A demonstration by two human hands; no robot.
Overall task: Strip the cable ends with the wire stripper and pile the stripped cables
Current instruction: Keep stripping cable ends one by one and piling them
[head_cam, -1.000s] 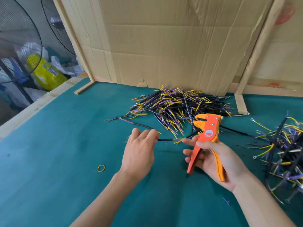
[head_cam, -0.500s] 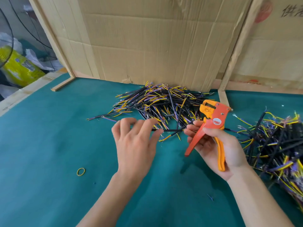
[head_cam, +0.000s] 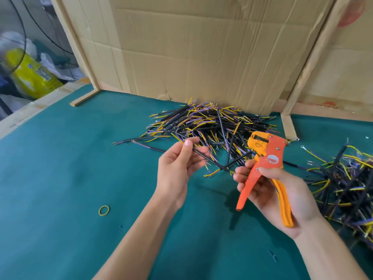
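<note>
Teal felt tabletop (head_cam: 60, 168) backed by cardboard (head_cam: 201, 53) — left hand (head_cam: 177, 168) pinches a black cable (head_cam: 205, 157), right hand (head_cam: 276, 190) grips the orange stripper (head_cam: 264, 158).

A table (head_cam: 60, 178) covered in teal-green felt carries everything here, with a pale wooden edge along its left side. Against the cardboard sheet (head_cam: 201, 57) standing at the back lies a big pile of cables (head_cam: 207, 126), black sheaths with yellow and purple wire ends sticking out every way; a few strays reach out from it to the left across the felt. A second heap of cables (head_cam: 347, 186) sprawls at the right edge, well apart from the first. A yellow rubber band (head_cam: 104, 210) lies alone on the felt near the front left. A wooden strip (head_cam: 84, 97) rests flat at the back left corner, another wooden strip (head_cam: 289, 127) at the back right, between the two heaps.
</note>
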